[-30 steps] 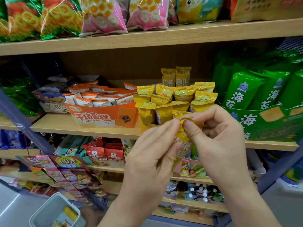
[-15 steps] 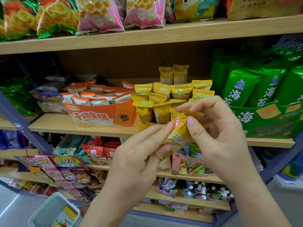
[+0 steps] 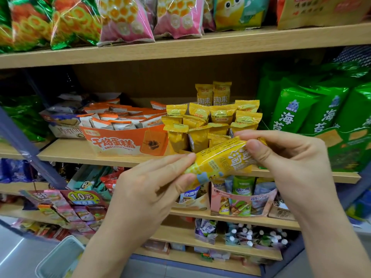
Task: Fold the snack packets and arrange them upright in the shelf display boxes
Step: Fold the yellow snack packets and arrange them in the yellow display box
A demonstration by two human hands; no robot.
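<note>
A yellow snack packet (image 3: pixel 218 160) lies slanted between both hands, in front of the middle shelf. My left hand (image 3: pixel 152 189) pinches its lower left end with thumb and fingers. My right hand (image 3: pixel 289 157) pinches its upper right end. Behind it, several matching yellow packets (image 3: pixel 212 121) stand upright in a display box whose front is mostly hidden by the hands and the held packet. Two taller yellow packets (image 3: pixel 213 94) stand at the back.
An orange display box (image 3: pixel 124 142) of white-and-orange cakes sits left of the yellow packets. Green seaweed bags (image 3: pixel 313 111) fill the right. Big snack bags (image 3: pixel 124 19) line the top shelf. Lower shelves hold small boxes. A pale basket (image 3: pixel 60 257) sits bottom left.
The packet has turned from hanging upright to lying slanted, stretched out between the hands. My left hand slid down to its lower end; the hands moved apart.
</note>
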